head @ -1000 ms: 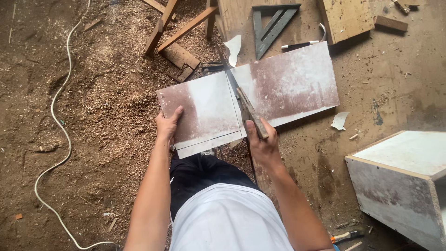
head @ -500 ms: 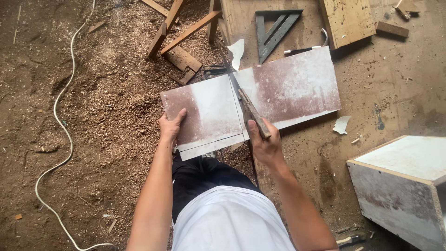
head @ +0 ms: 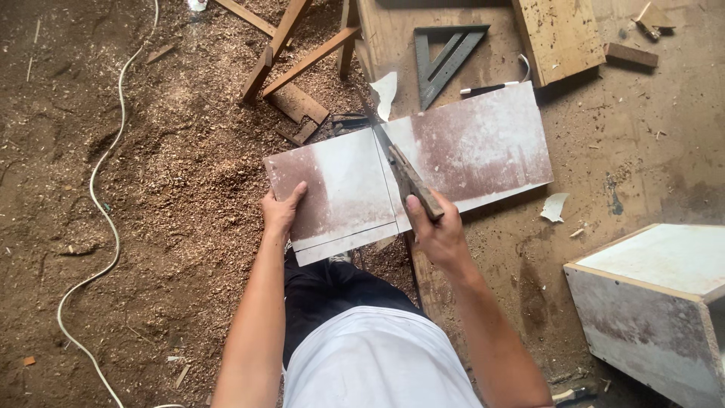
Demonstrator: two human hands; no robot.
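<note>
Two bare hands work on a rectangular board (head: 461, 147), white with reddish-brown staining. Fingers of the right hand (head: 436, 230) are wrapped tight around the wooden handle of a handsaw (head: 404, 172), whose blade lies across the board along a cut line near its middle. The left hand (head: 282, 209) lies flat, fingers spread, pressing the board's left end. Beyond the board lie a triangular speed square (head: 445, 57) and a marker pen (head: 487, 88); sawdust (head: 189, 174) covers the floor, crossed by a white cord (head: 106, 227). A white box (head: 657, 302) stands right.

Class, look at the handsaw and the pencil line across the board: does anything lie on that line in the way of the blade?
Nothing visible does. The right hand holds the handsaw along the line; the left hand presses the board well aside.
</note>
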